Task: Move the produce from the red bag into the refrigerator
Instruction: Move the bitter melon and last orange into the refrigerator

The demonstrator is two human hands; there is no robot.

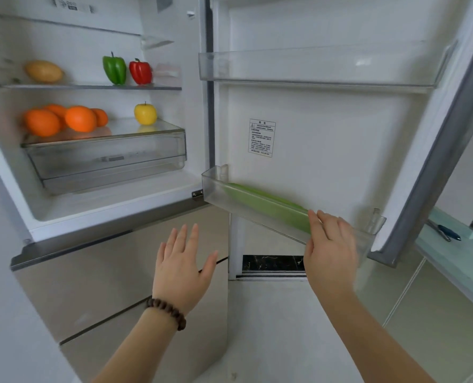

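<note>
Green, long produce [268, 207] lies flat in the clear door bin [216, 186].

Long green vegetable [268, 207] lies in door bin [216, 189].

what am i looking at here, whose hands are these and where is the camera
There is no machine here. A person wears one wide-angle camera on the head, looking forward and down, so the two bare arms are their own.

They stand at an open refrigerator. On the upper shelf sit a potato, a green pepper and a red pepper. Below, on the clear drawer's lid, lie oranges and a yellow apple.

In the lower door bin lies a long green vegetable.

The right hand is at that bin's front, fingers straight. The left hand, with a bead bracelet on its wrist, hangs open in the air. Neither holds anything. No red bag is in view.
</note>
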